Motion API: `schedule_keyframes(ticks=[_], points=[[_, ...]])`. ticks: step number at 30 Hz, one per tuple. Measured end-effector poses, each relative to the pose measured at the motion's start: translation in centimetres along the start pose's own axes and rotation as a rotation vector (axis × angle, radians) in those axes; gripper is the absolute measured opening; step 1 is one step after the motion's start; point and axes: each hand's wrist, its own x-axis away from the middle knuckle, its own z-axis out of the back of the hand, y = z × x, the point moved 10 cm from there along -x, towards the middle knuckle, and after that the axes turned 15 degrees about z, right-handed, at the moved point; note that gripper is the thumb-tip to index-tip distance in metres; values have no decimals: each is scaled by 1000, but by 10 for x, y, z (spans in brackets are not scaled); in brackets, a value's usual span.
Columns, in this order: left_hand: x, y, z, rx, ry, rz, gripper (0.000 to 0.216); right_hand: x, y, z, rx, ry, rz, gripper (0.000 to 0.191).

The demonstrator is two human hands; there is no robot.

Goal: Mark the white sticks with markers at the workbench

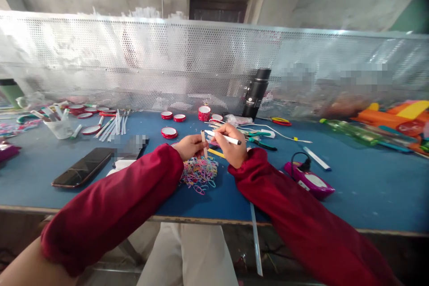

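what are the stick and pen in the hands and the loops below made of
The stick looks like wood: pale tan, flat and matte, though any grain is too small to see. The pen seems smooth plastic: its white barrel looks even, with a dark end. The loops look like rubber or soft plastic, being thin, bright and tangled; their finish is unclear.

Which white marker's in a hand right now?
The dark-ended white marker, held in the right hand. By contrast, the blue-ended white marker lies on the blue table, near the purple box.
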Motion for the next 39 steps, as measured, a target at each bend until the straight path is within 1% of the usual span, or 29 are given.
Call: schedule_keyframes(ticks=[5,11,24,35,39], points=[[0,0,-2,-23,-14,3,11,0,-3,-2,22,-21,26,8],[2,2,-1,-31,-6,-1,14,-2,-6,2,28,-1,37,8],[4,4,0,-13,5,1,11,0,1,-1,8,-7,-11,8],[3,4,0,-19,7,-2,12,-2,-6,1,38,-9,26,10],[3,3,-1,-11,-11,4,14,-1,-3,-1,22,-12,12,10]])
